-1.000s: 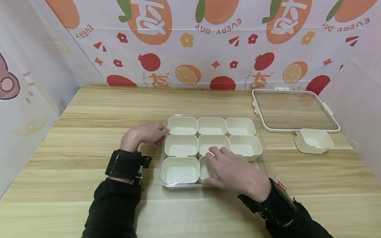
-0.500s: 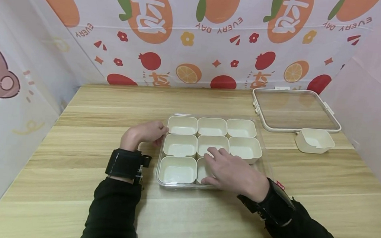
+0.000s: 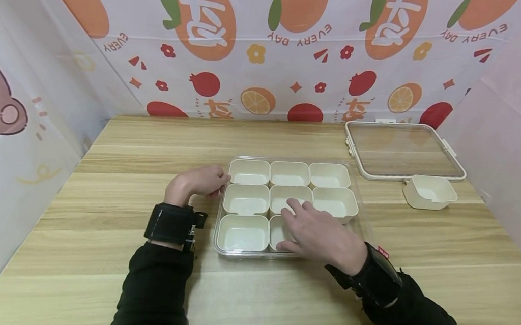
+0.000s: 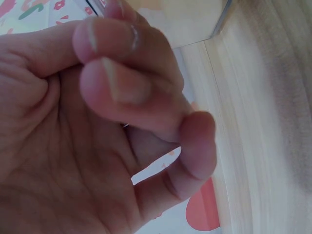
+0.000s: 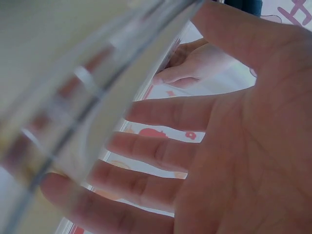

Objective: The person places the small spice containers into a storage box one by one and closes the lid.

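Cream plastic fills most of the clear tray (image 3: 253, 255) on the bench (image 3: 295, 305), between my two hands. My right hand (image 3: 324, 234) lies over its near right part, fingers straight and spread, gripping nothing; my left hand (image 3: 204, 179) has curled fingers at the near-left wall, though whether they pinch it or only rest there I can't tell. I take the step to be settling the cups (image 3: 243, 232), so I'd best steady the tray with the left and nudge evenly with the right, lest one tip or ride up on its neighbour. They look matching: rounded corners, thin rims, pale bottoms, nothing inside those I can see into. Under my right palm the front corner is hidden. Beyond that hand, to its right, a loose cup (image 3: 425, 198) sits just in front of the clear, pale-framed lid (image 3: 406, 151).
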